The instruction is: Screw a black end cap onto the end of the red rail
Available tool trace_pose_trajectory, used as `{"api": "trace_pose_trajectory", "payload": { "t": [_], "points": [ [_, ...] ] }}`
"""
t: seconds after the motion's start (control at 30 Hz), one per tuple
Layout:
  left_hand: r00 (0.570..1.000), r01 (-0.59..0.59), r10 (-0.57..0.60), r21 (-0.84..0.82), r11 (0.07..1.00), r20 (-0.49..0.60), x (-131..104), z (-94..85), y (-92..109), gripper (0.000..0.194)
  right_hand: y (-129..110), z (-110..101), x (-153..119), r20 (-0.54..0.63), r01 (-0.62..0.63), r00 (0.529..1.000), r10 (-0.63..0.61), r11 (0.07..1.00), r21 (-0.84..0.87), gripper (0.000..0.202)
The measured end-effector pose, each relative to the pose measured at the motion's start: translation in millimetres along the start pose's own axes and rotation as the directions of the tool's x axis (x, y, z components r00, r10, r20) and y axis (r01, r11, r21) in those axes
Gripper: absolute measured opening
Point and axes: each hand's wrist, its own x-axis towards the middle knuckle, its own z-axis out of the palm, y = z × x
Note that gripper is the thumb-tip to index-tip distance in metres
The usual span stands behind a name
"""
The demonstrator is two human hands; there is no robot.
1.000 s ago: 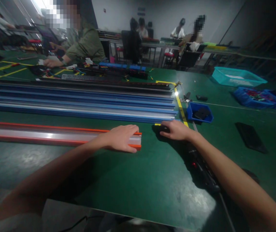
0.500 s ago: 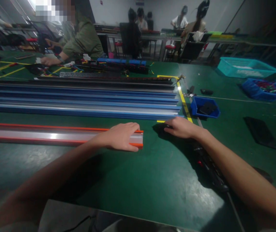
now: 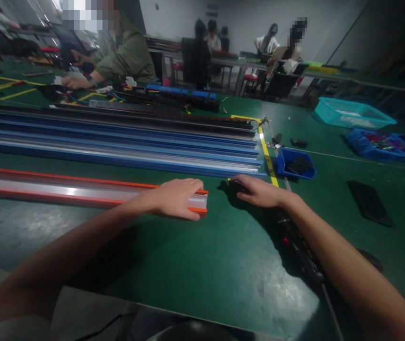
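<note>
An orange-edged metal rail [image 3: 71,190] lies lengthwise on the green table, running in from the left edge. Across its right end rests my left hand [image 3: 178,199], thumb on the near edge and fingers over the far edge. To the right of that end, my right hand [image 3: 259,190] is low over the table with thumb and fingers curled round something small and dark, too hidden to name. A black power tool with a red button [image 3: 302,253] lies beneath my right forearm.
Blue rails [image 3: 188,154] and black rails lie beyond the orange one. At the right are a small blue bin [image 3: 295,163], a teal tray [image 3: 353,113], blue bins of small parts [image 3: 380,144] and a black flat object [image 3: 370,202]. A person in green sleeves [image 3: 126,59] works across the table.
The view has turned slightly, shifting things at the right leftward. My left hand stays on the rail end; my right hand has shifted slightly left in view, its thumb and fingers a little further apart.
</note>
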Motion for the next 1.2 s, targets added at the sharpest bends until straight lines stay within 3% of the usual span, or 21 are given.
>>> {"api": "trace_pose_trajectory", "payload": {
  "t": [0.1,0.47,0.77,0.93,1.2],
  "points": [
    [1.000,0.004,-0.004,-0.006,1.000,0.002,-1,-2.1,2,0.069,5,3,0,0.024,0.058,0.998,-0.059,0.998,0.034,0.056],
    [1.000,0.002,-0.001,-0.034,0.999,0.021,-3,-7.4,6,0.064,2,-1,1,0.093,0.041,0.995,-0.036,0.998,-0.057,0.068],
    [1.000,0.005,-0.004,-0.055,0.998,0.027,0,-5.0,2,0.063,2,6,5,-0.098,0.054,0.994,-0.043,0.993,0.108,0.053],
    [0.999,0.020,-0.018,-0.054,0.998,0.028,-2,-7.3,5,0.062,7,15,12,-0.044,0.126,0.991,-0.123,0.989,0.072,0.030],
    [1.000,0.011,-0.009,-0.055,0.998,0.029,-1,-6.8,4,0.064,14,12,10,-0.163,0.274,0.950,-0.266,0.961,0.026,0.039]
  ]
}}
